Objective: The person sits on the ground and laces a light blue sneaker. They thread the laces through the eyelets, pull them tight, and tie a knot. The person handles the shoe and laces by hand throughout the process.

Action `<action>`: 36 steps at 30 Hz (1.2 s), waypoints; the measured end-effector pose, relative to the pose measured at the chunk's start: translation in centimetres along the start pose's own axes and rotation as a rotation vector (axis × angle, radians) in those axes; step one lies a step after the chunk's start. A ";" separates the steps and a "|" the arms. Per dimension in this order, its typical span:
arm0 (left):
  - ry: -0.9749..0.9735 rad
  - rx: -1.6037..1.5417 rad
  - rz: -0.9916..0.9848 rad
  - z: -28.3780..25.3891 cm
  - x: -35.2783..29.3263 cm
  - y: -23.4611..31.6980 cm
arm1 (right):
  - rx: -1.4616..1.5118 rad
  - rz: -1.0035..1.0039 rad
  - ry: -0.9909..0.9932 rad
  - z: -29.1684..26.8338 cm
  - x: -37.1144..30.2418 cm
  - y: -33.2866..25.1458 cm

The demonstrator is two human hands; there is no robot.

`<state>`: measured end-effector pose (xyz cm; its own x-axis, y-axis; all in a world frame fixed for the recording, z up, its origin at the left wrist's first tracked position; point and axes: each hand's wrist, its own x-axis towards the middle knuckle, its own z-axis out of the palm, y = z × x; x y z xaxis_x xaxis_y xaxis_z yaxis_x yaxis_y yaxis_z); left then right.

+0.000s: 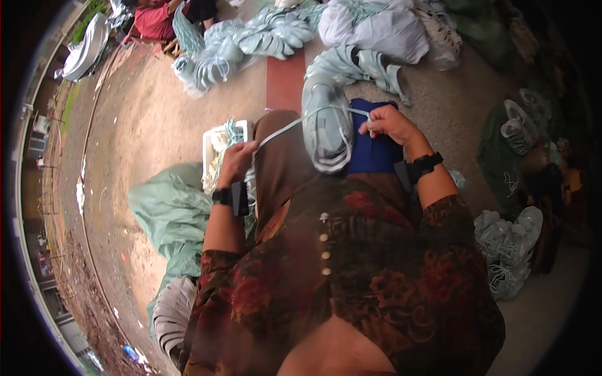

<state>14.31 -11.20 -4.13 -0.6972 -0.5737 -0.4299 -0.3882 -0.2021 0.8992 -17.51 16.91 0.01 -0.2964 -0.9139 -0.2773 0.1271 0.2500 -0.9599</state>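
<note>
A pale blue-grey sneaker lies on my lap, pointing lengthwise between my thighs. A light-coloured shoelace stretches across it from one hand to the other. My left hand is closed on the lace's left end, beside my brown-clad thigh. At the other side, my right hand pinches the right end above a dark blue cloth spread on my right thigh. How the lace runs through the eyelets is too small to make out.
Left of my leg stands a white basket with laces, near a green sack. Stacked pale shoe uppers and a white bag lie ahead. More shoes sit at right. A person in red sits far left.
</note>
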 end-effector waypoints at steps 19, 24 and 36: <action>-0.255 0.083 0.196 12.3 4.4 8.9 | -0.518 -0.474 0.568 3.9 9.8 2.8; -0.210 0.092 0.352 11.0 7.8 3.3 | -0.980 -0.545 0.489 5.7 10.0 2.6; -0.122 -0.086 0.387 14.0 5.3 6.2 | -0.599 -0.260 0.785 6.3 10.0 2.5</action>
<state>-0.27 -4.36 -2.04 -0.8503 -0.5228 -0.0606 -0.0350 -0.0587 0.9977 -14.22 6.36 -4.88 -0.8116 -0.5490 0.1998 -0.4601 0.3898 -0.7977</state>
